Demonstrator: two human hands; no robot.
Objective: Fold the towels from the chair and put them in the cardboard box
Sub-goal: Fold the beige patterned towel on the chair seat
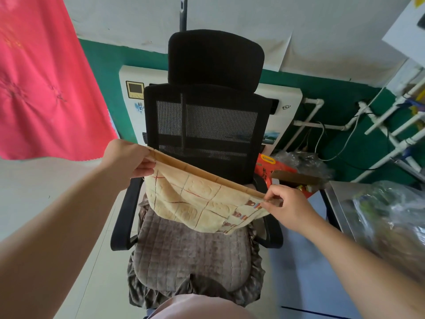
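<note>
The fingers of the left hand (pixel 128 157), left of the frame's centre, pinched one top corner of a cream terry towel with a red grid pattern and a tan border (pixel 195 201). The fingers of the right hand (pixel 287 208), right of centre and lower, pinched the opposite top corner, thumb and forefinger pressed together on the border. Between the two hands the tan edge ran taut, slanting down from left to right, and the body of the towel hung in a sagging fold below it.

The lower edge of the towel drooped onto the grey quilted seat cushion (pixel 193 256) of a black mesh office chair with a headrest (pixel 213 107), which filled the middle of the frame. To the right of the chair, just past the right hand, an open brown cardboard box (pixel 296 178) sat beside crumpled clear plastic bags (pixel 301 162). A large pink cloth (pixel 43 84) hung in the upper left of the frame, in front of a green and white wall (pixel 101 58).
</note>
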